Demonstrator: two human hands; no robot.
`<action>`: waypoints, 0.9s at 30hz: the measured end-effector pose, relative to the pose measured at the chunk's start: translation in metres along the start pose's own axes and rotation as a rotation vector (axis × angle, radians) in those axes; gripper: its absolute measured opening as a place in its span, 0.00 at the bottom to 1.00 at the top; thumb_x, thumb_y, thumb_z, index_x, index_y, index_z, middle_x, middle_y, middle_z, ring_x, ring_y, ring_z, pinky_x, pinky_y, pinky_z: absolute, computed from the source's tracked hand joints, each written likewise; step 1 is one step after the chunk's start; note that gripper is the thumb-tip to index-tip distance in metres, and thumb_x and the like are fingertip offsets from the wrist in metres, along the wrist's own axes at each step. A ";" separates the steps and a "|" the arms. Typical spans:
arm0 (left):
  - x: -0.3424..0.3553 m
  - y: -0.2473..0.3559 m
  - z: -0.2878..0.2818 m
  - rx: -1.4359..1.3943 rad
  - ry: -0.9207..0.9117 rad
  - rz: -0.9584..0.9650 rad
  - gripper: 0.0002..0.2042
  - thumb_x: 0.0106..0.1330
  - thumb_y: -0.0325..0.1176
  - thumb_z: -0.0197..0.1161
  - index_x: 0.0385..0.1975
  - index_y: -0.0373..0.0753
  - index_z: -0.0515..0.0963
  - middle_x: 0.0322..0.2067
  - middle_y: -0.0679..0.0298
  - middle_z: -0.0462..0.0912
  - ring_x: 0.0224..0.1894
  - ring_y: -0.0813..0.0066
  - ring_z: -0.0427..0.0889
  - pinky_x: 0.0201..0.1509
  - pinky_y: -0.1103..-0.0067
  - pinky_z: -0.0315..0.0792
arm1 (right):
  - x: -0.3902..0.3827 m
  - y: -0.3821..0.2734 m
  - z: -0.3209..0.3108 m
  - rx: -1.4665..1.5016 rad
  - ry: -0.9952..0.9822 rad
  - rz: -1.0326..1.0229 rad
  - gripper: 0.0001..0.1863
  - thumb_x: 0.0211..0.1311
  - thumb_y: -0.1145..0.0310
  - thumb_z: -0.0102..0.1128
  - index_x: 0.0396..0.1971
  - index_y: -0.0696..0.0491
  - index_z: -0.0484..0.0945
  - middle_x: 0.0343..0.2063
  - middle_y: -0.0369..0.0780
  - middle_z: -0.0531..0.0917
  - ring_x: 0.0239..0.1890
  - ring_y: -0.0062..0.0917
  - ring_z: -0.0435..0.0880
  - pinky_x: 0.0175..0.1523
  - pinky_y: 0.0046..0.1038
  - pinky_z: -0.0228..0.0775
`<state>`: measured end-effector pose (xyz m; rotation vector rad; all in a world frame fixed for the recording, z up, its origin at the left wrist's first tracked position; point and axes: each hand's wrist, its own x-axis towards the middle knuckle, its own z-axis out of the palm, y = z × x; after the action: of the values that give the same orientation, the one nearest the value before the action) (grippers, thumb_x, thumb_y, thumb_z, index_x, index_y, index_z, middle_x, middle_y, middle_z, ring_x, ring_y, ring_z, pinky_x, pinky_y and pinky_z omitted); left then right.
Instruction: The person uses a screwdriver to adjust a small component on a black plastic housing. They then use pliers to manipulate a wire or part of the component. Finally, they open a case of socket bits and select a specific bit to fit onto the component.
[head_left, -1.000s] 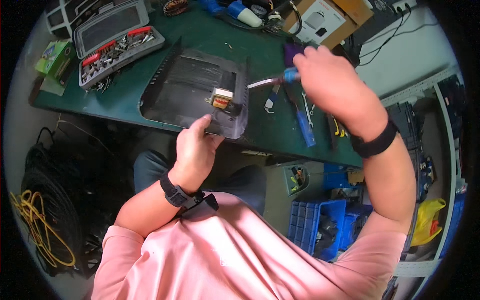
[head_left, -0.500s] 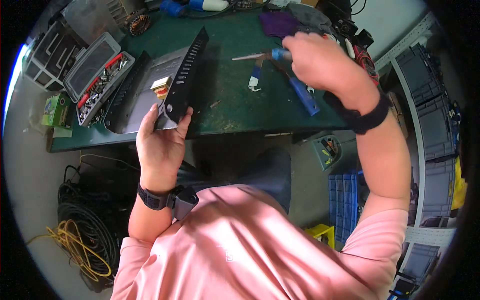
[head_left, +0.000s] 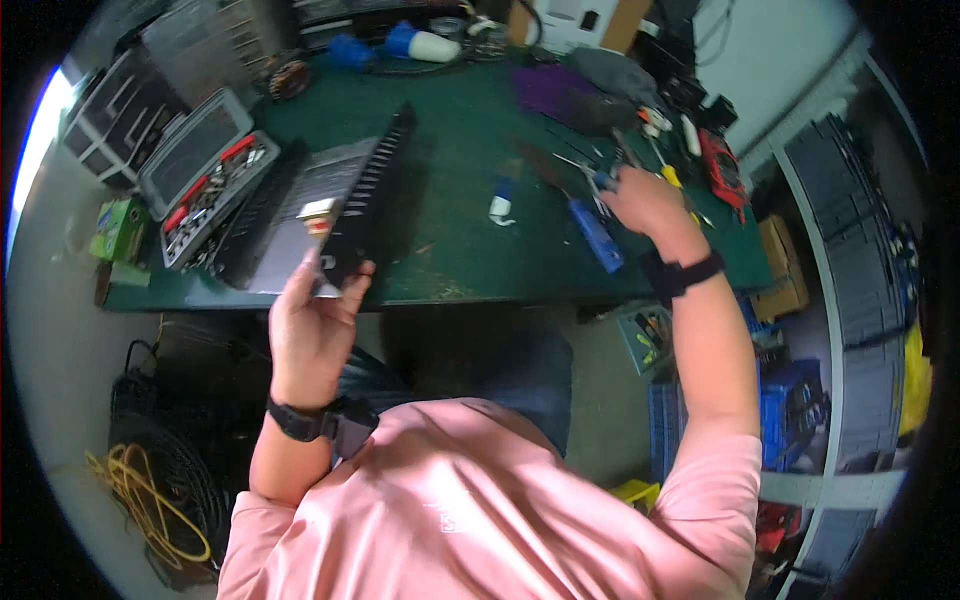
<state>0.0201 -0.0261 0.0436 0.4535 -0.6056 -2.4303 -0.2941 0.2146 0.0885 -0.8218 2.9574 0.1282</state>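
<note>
My left hand (head_left: 312, 340) grips the near end of a metal channel (head_left: 305, 185) with black slotted side walls and a grey floor. The thumb and fingers are closed round its near right corner, and the channel slants away over the table. A small gold, white and red block (head_left: 318, 214) sits inside it, near my thumb. At the right of the table my right hand (head_left: 650, 203) is low among tools, its fingers closed on a blue-handled tool (head_left: 606, 181) with a thin metal shaft. Blur hides its exact kind. Just left lies a long blue-handled tool (head_left: 596, 236) with a dark blade.
An open grey case (head_left: 205, 190) of sockets stands left of the channel, near a green box (head_left: 119, 228). A blue-and-white piece (head_left: 502, 203) lies mid-table. Purple cloth (head_left: 548, 90) lies farther back. A red meter (head_left: 722, 172) lies beyond my right hand. Blue-and-white plugs (head_left: 420, 44) lie at the back.
My right hand has come down and nearer with the blue-handled tool, from raised above the table to among the tools. My left hand still holds the channel. The view has shifted slightly.
</note>
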 end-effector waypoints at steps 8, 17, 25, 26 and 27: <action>-0.003 -0.004 -0.012 0.225 0.053 0.103 0.16 0.66 0.25 0.53 0.50 0.20 0.69 0.46 0.43 0.79 0.45 0.48 0.82 0.51 0.63 0.79 | -0.036 -0.009 -0.029 0.372 0.057 -0.163 0.21 0.56 0.62 0.60 0.47 0.58 0.74 0.43 0.52 0.80 0.47 0.49 0.78 0.51 0.38 0.70; -0.005 0.036 0.000 0.423 0.007 0.319 0.13 0.60 0.22 0.56 0.45 0.29 0.76 0.40 0.58 0.81 0.41 0.68 0.82 0.44 0.76 0.76 | -0.086 -0.087 -0.094 0.231 -0.007 -0.623 0.15 0.52 0.75 0.54 0.42 0.57 0.73 0.38 0.49 0.77 0.45 0.48 0.76 0.51 0.41 0.68; 0.005 0.096 0.003 0.870 -0.008 0.239 0.10 0.58 0.23 0.57 0.39 0.29 0.76 0.36 0.59 0.81 0.36 0.71 0.82 0.43 0.79 0.76 | -0.070 -0.158 -0.094 0.087 0.198 -0.856 0.12 0.52 0.78 0.50 0.39 0.58 0.72 0.36 0.50 0.75 0.41 0.47 0.74 0.47 0.43 0.68; 0.009 0.099 -0.002 0.956 -0.007 0.253 0.10 0.58 0.23 0.57 0.39 0.29 0.76 0.36 0.59 0.81 0.36 0.71 0.81 0.43 0.79 0.76 | -0.069 -0.165 -0.091 0.086 0.251 -0.896 0.09 0.54 0.77 0.51 0.37 0.58 0.72 0.35 0.51 0.76 0.40 0.48 0.75 0.45 0.44 0.69; 0.014 0.101 -0.006 1.043 -0.008 0.264 0.10 0.58 0.24 0.58 0.38 0.29 0.77 0.35 0.60 0.81 0.35 0.72 0.81 0.42 0.80 0.75 | -0.068 -0.171 -0.087 0.020 0.316 -0.931 0.07 0.55 0.76 0.51 0.34 0.59 0.72 0.34 0.50 0.76 0.39 0.47 0.76 0.42 0.43 0.73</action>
<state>0.0583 -0.1093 0.0881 0.6974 -1.7981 -1.6998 -0.1515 0.0952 0.1702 -2.2476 2.4558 -0.0960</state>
